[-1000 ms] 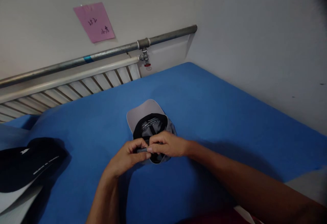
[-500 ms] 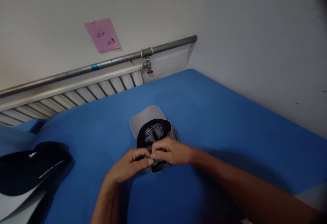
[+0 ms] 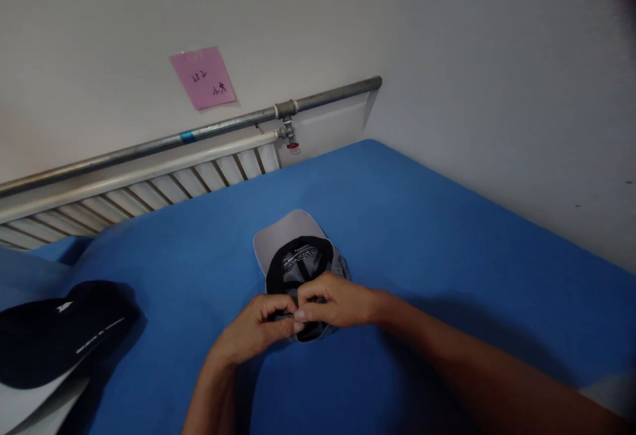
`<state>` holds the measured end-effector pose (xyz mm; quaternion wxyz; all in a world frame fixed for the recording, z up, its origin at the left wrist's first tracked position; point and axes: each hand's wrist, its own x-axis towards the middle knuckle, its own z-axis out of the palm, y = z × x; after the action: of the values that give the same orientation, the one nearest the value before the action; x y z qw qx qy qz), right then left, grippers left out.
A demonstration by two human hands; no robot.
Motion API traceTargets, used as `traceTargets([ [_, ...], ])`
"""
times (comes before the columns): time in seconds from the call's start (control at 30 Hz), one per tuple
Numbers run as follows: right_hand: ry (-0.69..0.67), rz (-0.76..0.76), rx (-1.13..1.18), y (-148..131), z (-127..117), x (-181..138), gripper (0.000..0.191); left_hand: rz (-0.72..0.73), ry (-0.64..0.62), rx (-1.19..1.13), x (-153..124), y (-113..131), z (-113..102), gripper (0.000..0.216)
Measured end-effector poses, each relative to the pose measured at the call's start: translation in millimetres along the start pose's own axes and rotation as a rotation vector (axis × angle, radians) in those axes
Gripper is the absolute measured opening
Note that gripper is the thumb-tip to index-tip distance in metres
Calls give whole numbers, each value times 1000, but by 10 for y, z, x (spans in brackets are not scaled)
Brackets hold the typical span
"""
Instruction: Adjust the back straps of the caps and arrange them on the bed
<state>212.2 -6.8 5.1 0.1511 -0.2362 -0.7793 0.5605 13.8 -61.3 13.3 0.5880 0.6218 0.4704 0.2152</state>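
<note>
A grey baseball cap [image 3: 288,240] lies upside down on the blue-covered surface [image 3: 397,223], its brim pointing away from me and its dark inner band showing. At the cap's near edge, my left hand [image 3: 256,329] pinches the back strap between thumb and forefinger. My right hand [image 3: 332,299] comes from the other side and grips the same strap, with its fingertips touching those of the left. The fingers hide most of the strap, and its buckle cannot be made out.
Several dark caps with white brims [image 3: 44,342] lie stacked at the left. Behind the surface stand a white radiator [image 3: 163,190] and a metal pipe [image 3: 238,120] with a red-handled valve [image 3: 292,145]. A pink note [image 3: 203,77] hangs on the wall.
The metal buckle that showed between my fingertips is now covered by them. Both hands stay at the cap's near edge. The whole view has shifted slightly.
</note>
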Motion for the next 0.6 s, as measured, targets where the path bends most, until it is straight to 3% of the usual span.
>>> traceTargets([
  [0.37, 15, 65, 36, -29, -24, -8, 24, -9, 40, -26, -3, 1, 2, 24],
  [0.6, -28, 165, 74, -41, -62, -16, 11, -8, 34, -37, -17, 8, -7, 21],
])
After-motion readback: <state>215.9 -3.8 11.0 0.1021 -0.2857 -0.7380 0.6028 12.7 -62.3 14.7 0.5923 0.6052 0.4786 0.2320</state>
